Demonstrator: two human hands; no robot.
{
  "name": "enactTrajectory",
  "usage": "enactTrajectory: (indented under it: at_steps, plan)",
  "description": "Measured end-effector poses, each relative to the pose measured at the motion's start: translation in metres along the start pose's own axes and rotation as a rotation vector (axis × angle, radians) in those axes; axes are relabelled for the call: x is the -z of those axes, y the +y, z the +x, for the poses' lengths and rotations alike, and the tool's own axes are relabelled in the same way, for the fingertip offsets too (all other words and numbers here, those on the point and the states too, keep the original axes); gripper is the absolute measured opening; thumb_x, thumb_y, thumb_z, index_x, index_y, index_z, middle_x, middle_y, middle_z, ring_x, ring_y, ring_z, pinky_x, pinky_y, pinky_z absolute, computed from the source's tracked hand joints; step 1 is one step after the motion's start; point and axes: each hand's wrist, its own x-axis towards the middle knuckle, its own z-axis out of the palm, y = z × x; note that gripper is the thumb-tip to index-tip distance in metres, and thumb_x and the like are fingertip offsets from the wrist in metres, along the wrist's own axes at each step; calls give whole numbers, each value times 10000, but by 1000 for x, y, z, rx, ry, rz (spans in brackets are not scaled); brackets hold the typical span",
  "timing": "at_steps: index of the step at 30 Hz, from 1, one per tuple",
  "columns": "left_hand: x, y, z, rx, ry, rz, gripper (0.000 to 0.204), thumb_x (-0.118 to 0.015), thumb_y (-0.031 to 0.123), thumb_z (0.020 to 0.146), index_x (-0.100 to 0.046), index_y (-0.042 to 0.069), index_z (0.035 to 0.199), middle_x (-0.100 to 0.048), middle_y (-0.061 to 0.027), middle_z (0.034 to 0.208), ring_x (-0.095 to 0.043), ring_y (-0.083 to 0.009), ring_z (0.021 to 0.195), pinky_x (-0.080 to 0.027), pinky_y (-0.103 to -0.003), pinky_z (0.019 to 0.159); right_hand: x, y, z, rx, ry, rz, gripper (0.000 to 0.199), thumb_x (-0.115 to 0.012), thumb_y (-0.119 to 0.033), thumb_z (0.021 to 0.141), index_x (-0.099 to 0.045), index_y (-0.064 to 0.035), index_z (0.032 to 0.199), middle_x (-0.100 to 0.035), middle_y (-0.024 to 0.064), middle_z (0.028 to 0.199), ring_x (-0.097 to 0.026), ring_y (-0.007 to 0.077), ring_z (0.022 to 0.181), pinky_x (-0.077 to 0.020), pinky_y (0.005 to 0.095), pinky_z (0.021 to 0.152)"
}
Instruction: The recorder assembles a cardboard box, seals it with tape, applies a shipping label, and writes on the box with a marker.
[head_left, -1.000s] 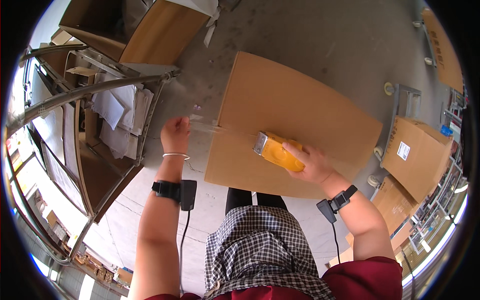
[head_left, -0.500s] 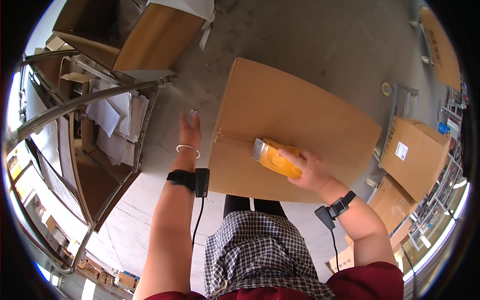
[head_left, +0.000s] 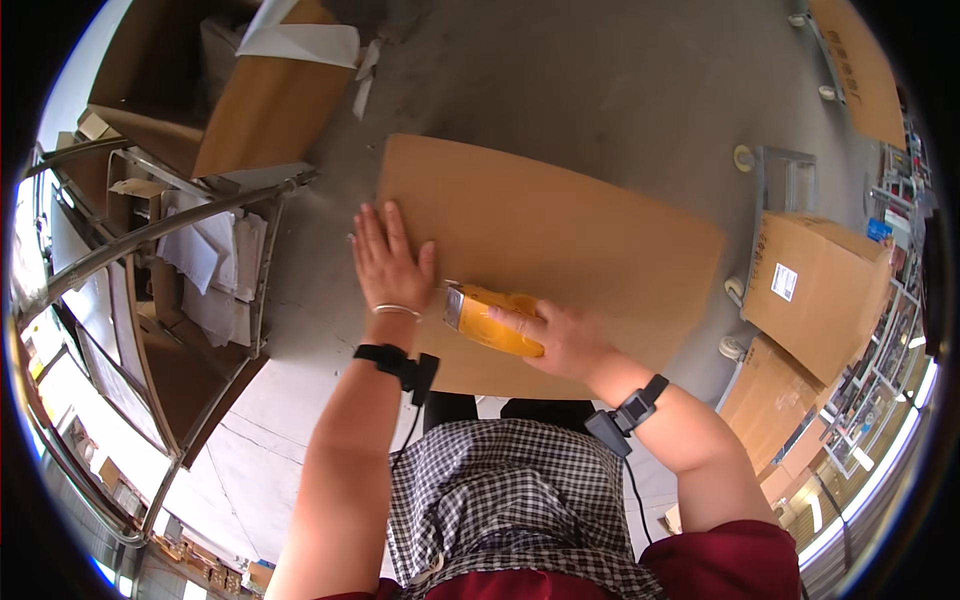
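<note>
Head view: yellow tape dispenser [head_left: 505, 325] is held in R hand [head_left: 568, 342], fingers clamped round it, atop carton [head_left: 560, 250]; L hand [head_left: 390, 262] is laid palm-down nr L edge, fingers slightly apart. L thumb [head_left: 427, 262] could be nicked if dispenser's metal end [head_left: 454, 306] were pushed L. Vs. 0.5 s ago, L hand's been brought from beside carton onto it.

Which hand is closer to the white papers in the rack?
Left. The left hand, spread at the left edge of the cardboard box, is right of the white papers; the right hand, holding the yellow tape dispenser, is farther right.
</note>
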Motion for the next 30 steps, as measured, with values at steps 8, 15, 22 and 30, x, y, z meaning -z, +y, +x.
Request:
enactTrajectory:
  at_steps: [8,15,22,30]
  plan:
    - [-14,6,3,-67,141,61,676,-438,403,971,-200,97,1525,-238,-243,1535,-266,-436,1395,-270,-492,1129,58,160,-213,-279,-165,-180,680,-732,-196,685,-560,-370,1319,-529,43,787,-597,242,707,-539,373,656]
    - [-25,28,-10,11,181,488,726,-475,428,933,-223,81,1519,-214,-229,1548,-184,-425,1430,-175,-519,1162,48,189,-227,-125,35,-65,640,-719,-201,710,-569,-364,1310,-545,40,796,-599,227,699,-531,361,635]
    - [-63,316,-91,-304,-216,-105,770,-559,431,885,-255,124,1522,-132,-184,1591,-80,-388,1470,-56,-547,1170,46,202,-245,-128,12,-81,640,-711,-219,732,-546,-385,1328,-588,45,858,-628,228,722,-541,353,619]
    - [-89,317,-94,-339,-115,9,735,-464,461,926,-230,109,1526,-127,-214,1583,-91,-424,1459,-56,-560,1162,71,290,-384,-286,-93,-196,711,-732,-167,704,-524,-386,1347,-578,75,869,-631,262,742,-542,387,648]
